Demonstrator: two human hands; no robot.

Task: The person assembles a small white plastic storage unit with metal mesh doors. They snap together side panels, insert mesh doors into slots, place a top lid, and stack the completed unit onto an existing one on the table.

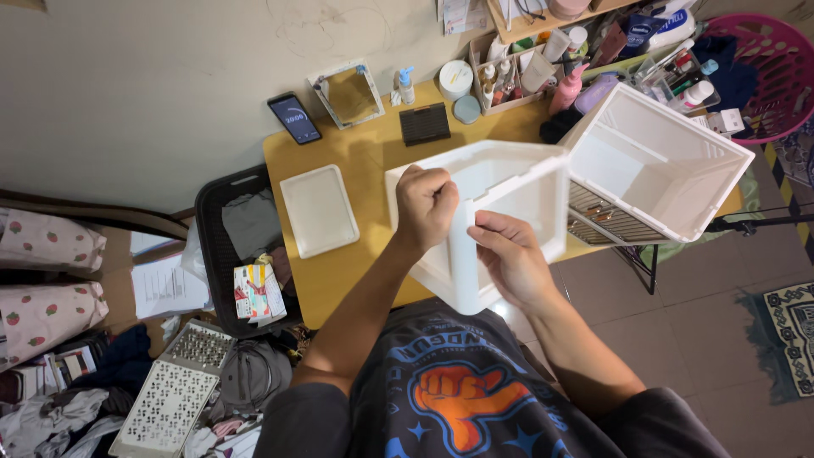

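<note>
Cluttered desk (pixel 356 157); both hands (pixel 428 203) (pixel 509 254) grip white bin (pixel 509 182), base hidden.

Left hand (pixel 426 203) fisted, right hand (pixel 509 254) curled (forearms raised).

Person, head view, one entry.

Left hand (pixel 426 203) and right hand (pixel 509 254): both are showing bare, with no gloves, rings or watch; forearms are showing uncovered up to the elbows.

Garment: a dark charcoal short-sleeved T-shirt (pixel 475 399) is covering the torso at 6 o'clock in the picture. The sleeves are ending above the elbows, at 7 o'clock and 5 o'clock.

Print: an orange cartoon fist graphic (pixel 462 399) is sitting mid-chest, outlined in blue, with arched blue lettering running above it at 12 o'clock of the fist and small blue star shapes flanking it below.
</note>
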